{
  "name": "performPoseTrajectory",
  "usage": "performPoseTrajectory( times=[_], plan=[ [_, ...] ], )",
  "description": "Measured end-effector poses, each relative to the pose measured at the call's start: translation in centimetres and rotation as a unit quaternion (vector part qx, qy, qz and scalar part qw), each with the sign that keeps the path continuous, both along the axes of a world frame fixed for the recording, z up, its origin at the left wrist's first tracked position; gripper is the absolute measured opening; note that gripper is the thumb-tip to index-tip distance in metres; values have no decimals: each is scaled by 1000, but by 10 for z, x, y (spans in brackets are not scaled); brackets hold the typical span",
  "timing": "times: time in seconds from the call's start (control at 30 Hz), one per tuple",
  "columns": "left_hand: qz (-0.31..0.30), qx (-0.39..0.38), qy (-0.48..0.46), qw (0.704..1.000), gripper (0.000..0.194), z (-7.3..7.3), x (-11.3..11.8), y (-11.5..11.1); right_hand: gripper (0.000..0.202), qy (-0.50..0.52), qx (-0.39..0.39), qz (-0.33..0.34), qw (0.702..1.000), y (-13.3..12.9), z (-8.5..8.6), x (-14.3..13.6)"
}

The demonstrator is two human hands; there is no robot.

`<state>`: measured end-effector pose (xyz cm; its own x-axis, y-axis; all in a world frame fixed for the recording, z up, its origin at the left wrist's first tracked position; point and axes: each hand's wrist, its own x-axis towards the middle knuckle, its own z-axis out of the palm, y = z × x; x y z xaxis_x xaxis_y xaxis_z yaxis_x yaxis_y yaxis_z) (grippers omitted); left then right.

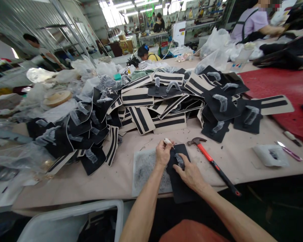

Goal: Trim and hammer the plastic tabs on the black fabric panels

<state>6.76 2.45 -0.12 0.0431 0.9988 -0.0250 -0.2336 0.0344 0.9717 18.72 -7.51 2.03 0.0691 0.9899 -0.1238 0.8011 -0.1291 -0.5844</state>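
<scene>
Black panel (182, 192), lower centre, looks mid-work: the left hand (163, 154) is clamped round a white-handled tool (167, 141); the right hand (191, 174) straddles the wrapped strap (179, 161), pinching or not I cannot tell. Panels heaped mid-frame (141, 120) may be waiting or finished; unclear which.
</scene>
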Motion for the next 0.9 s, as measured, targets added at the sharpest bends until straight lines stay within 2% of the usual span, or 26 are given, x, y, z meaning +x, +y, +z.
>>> performPoseTrajectory(
  times=[0.13, 0.23, 0.53, 0.7, 0.9],
  plan=[
    [-8, -11, -9, 1000, 40, -19, 1, -1, 51, 32, 4, 2, 999, 0, -3, 3],
    [-14, -18, -18, 1000, 40, -25, -1, -2, 47, 41, 10, 12, 999, 1, -5, 7],
    [-28, -6, 4, 1000, 37, -23, 0, -2, 46, 26, 1, 4, 1000, 2, -11, 7],
    [-27, -2, -1, 1000, 37, -25, 0, -2, 45, 9, 8, 4, 1000, 1, -11, 6],
    [-38, 17, 34, 999, 32, -25, 0, -3, 45, 10, -6, 3, 1000, 2, -8, 6]
  ],
)
